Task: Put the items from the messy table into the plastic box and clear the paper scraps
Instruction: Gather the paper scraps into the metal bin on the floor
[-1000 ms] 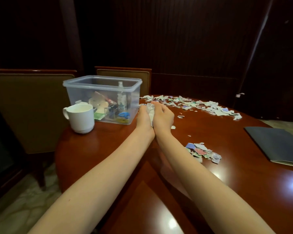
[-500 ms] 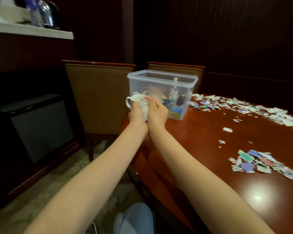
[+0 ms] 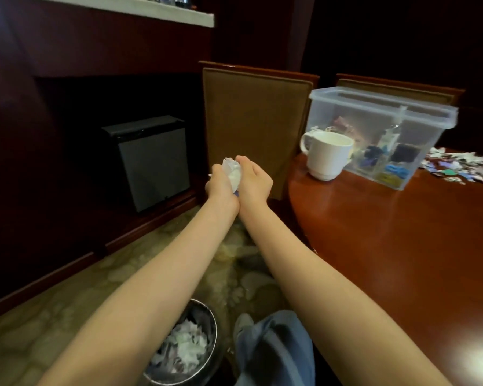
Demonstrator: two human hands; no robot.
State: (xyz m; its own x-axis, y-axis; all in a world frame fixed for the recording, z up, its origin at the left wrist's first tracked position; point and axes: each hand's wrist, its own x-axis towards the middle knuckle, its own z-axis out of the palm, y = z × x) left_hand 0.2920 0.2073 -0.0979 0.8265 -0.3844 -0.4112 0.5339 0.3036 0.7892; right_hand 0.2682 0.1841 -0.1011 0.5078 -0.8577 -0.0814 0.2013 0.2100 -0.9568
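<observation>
Nearest, by the person's feet, stands a metal waste bin (image 3: 213,334), part-filled with torn paper (image 3: 186,348) and directly under the left forearm. Further out, the left hand (image 3: 221,189) and right hand (image 3: 257,182) are pressed together, cupped round a wad of scraps (image 3: 232,174). The bin lies below the hands and back toward the person (left arm nearer), so the load probably has to come back before release. Beyond, on the table (image 3: 388,246): white mug (image 3: 328,156), plastic box (image 3: 382,135), loose scraps (image 3: 463,165).

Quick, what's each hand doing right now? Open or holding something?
Left hand: closed, holding a wad of scraps.
Right hand: closed, cupped around the same scraps.
</observation>
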